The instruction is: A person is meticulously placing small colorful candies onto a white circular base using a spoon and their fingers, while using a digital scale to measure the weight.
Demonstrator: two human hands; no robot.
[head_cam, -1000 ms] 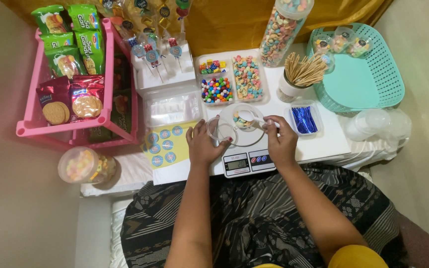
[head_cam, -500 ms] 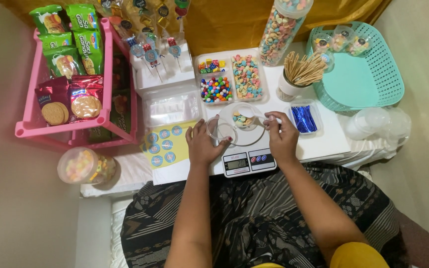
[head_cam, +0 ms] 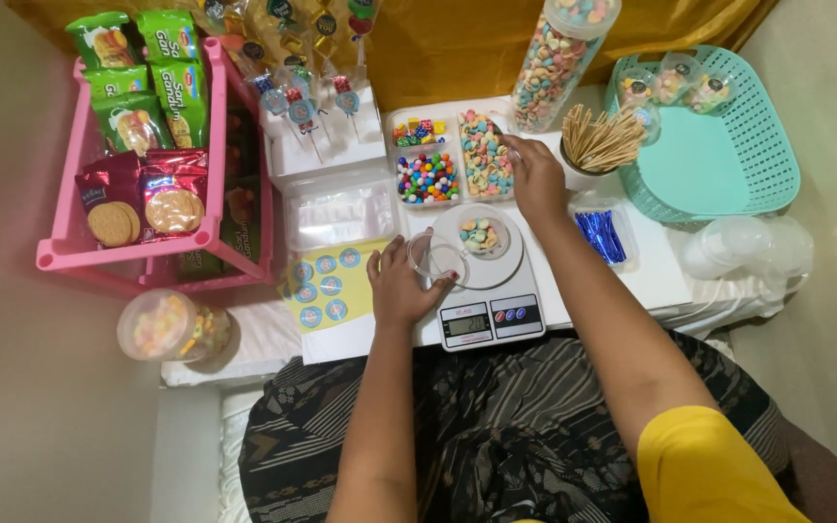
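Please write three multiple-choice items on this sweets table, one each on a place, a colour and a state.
1. Where does the small clear cup of pastel candy stand?
A. on the white kitchen scale
B. in the teal plastic basket
C. on the pink plastic rack

2. What colour are the twist ties in the clear packet?
A. red
B. blue
C. green

3. What is the right hand doing?
A. resting in the lap
B. gripping the toothpick holder
C. reaching into the clear tray of pastel candy

Answers: 1 A, the cup sits on the scale's round plate. 2 B, the ties look shiny blue. 3 C, its fingers lie at the tray's edge, while the left hand holds a clear round lid.
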